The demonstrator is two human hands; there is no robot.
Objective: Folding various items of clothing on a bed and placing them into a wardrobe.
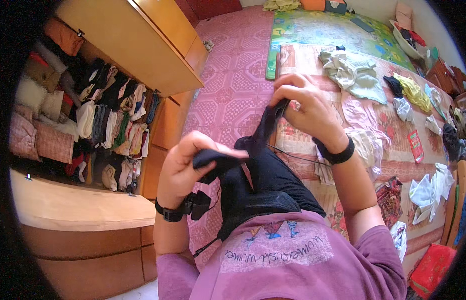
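My left hand (178, 168) grips one dark end of a black cloth item (268, 122) over my lap. It is perhaps a sock or a small garment; blur hides its shape. Pinched in the fingers of my right hand (310, 103) is the other, upper end, so the cloth spans between both hands. Whether it is one piece or two, I cannot tell. Behind the cloth are my black trousers (278, 180). Each wrist wears a black band, and a small dark device hangs at the left one.
On my left, an open wooden wardrobe (173, 123) holds folded clothes (105, 123). To the right, a bed with a patterned sheet (398, 150) bears scattered garments, including a pale green shirt (353, 73) and a yellow cloth (413, 92). Pink floor tiles (225, 75) lie ahead.
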